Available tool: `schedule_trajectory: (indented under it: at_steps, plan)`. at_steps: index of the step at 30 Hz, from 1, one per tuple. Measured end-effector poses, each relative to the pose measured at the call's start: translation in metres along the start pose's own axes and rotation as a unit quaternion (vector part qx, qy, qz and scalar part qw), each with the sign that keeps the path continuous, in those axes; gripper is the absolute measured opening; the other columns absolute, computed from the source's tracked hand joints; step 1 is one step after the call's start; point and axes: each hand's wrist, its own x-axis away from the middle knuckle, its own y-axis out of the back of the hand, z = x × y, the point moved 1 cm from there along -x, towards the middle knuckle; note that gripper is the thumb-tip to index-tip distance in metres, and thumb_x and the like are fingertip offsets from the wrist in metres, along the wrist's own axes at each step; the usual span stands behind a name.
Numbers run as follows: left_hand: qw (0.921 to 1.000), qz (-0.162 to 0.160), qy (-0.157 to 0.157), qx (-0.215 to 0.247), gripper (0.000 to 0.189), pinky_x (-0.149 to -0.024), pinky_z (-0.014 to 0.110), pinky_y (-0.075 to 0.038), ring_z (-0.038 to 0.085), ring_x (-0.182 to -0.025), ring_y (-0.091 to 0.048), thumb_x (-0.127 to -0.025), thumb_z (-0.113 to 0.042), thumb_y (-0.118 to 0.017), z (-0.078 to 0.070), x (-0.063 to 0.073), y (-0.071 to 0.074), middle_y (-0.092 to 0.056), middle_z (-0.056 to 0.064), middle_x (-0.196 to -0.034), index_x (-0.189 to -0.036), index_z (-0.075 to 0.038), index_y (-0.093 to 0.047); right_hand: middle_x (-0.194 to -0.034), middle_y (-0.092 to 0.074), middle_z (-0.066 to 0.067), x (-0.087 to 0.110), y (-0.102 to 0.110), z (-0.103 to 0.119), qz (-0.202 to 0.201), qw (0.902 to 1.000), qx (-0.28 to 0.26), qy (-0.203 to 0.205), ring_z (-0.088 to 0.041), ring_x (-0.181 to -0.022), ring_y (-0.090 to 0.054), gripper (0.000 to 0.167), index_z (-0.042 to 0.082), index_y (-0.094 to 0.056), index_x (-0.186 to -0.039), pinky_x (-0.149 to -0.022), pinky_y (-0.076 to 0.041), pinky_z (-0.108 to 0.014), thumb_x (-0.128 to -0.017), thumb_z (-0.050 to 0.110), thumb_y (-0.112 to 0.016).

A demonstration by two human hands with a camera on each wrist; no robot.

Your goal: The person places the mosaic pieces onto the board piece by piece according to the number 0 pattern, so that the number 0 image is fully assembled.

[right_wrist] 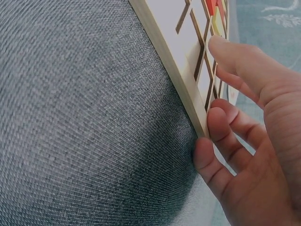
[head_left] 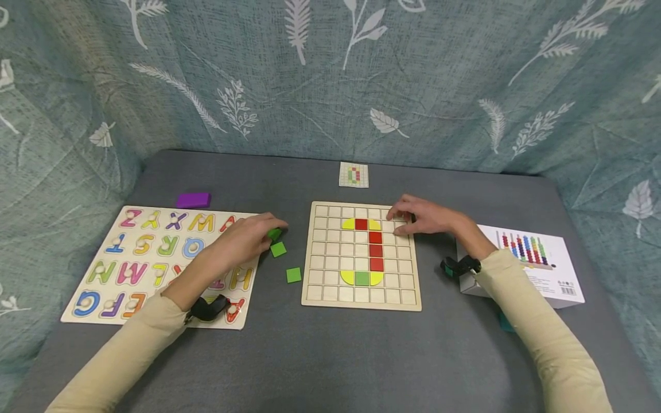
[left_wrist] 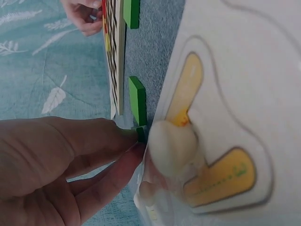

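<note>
My left hand [head_left: 248, 236] pinches a green square tile [head_left: 274, 234] between thumb and finger, beside the right edge of the alphabet board. The wrist view shows only a small part of that tile [left_wrist: 140, 133]. Two more green tiles lie close by, one [head_left: 278, 249] just below the fingertips and another [head_left: 294, 275] nearer the grid board [head_left: 310, 252]. On the grid, red, yellow and green pieces form a curved figure, with red squares [head_left: 376, 250] down its right side. My right hand [head_left: 426, 215] rests at the grid board's upper right corner, fingers loosely bent and touching its edge.
The wooden alphabet board [head_left: 170, 241] with knobbed letters lies at left, a purple block [head_left: 193, 200] behind it. A small pattern card [head_left: 353, 175] lies behind the grid board. At right stands a white box [head_left: 547, 269] with an abacus picture, partly under the right forearm.
</note>
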Motion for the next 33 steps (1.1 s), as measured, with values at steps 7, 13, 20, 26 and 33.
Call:
schedule_trajectory:
  at_steps: [7,13,20,26,33]
  plan:
    - [0.9999,0.002,0.013,0.005,0.04,-0.078,0.044,-0.051,0.026,-0.093,-0.064,-0.084,0.004,-0.065,0.001,-0.005,0.001,-0.066,0.015,-0.112,-0.123,-0.002,-0.063,-0.108,-0.049,-0.011,-0.001,0.0,-0.002,0.001,1.0,-0.002,0.002,-0.016,-0.087,-0.047,0.032,0.009,-0.061,-0.121,-0.081,-0.043,-0.037,-0.092,0.021,-0.066]
    - [0.9996,0.015,0.023,0.006,0.038,-0.079,0.044,-0.051,0.026,-0.095,-0.064,-0.084,0.002,-0.068,0.001,-0.008,0.001,-0.066,0.014,-0.112,-0.121,-0.002,-0.065,-0.107,-0.049,-0.012,-0.001,0.001,0.0,0.002,1.0,-0.004,-0.005,-0.017,-0.087,-0.047,0.032,0.008,-0.061,-0.121,-0.081,-0.042,-0.038,-0.092,0.02,-0.066]
    - [0.9995,0.024,0.021,-0.002,0.027,-0.079,0.043,-0.051,0.026,-0.096,-0.064,-0.083,-0.001,-0.071,0.0,-0.011,0.001,-0.066,0.011,-0.109,-0.11,-0.005,-0.072,-0.107,-0.05,-0.012,0.0,0.001,0.0,-0.001,1.0,0.001,-0.004,-0.017,-0.087,-0.047,0.031,0.008,-0.062,-0.12,-0.081,-0.043,-0.038,-0.092,0.02,-0.066]
    - [0.9993,0.026,0.018,-0.021,0.022,-0.064,0.033,-0.047,0.018,-0.08,-0.061,-0.084,-0.009,-0.073,0.0,-0.012,0.0,-0.066,0.007,-0.106,-0.105,-0.009,-0.074,-0.106,-0.05,-0.012,0.0,0.0,0.0,-0.002,1.0,0.002,-0.004,-0.017,-0.087,-0.048,0.031,0.009,-0.062,-0.12,-0.081,-0.043,-0.038,-0.092,0.02,-0.066]
    - [0.9985,0.028,0.006,-0.046,0.021,-0.055,0.027,-0.041,0.01,-0.067,-0.053,-0.084,-0.02,-0.075,-0.001,-0.015,-0.001,-0.067,0.004,-0.103,-0.105,-0.015,-0.075,-0.106,-0.05,-0.011,0.0,0.0,0.001,-0.005,1.0,0.003,-0.003,-0.017,-0.087,-0.048,0.031,0.009,-0.062,-0.12,-0.081,-0.043,-0.038,-0.091,0.02,-0.067]
